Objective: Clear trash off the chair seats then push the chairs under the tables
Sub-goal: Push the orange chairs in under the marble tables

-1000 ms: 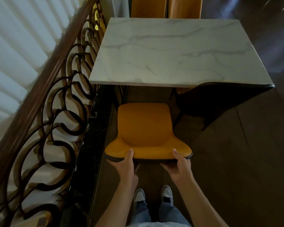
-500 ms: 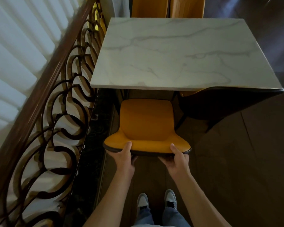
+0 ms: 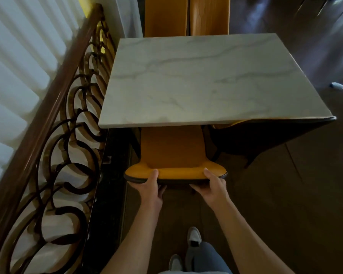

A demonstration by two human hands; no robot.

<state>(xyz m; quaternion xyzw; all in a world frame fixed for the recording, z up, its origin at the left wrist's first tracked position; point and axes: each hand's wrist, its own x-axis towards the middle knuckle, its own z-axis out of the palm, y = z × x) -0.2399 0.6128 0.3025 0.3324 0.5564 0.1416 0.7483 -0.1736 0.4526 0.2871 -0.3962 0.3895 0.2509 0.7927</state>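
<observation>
Now, with my left hand (image 3: 150, 186) and right hand (image 3: 213, 187) both gripping the back of the chair (image 3: 171, 153), seat partly under the worktop (image 3: 206, 82), I should push evenly, straight in, clear of the railing (image 3: 53, 107).

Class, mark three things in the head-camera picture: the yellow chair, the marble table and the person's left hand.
yellow chair (image 3: 172, 149), head view, middle of the seat.
marble table (image 3: 202, 80), head view, bare centre of the top.
left hand (image 3: 150, 185), head view, back of the hand on the chair's backrest edge.
</observation>
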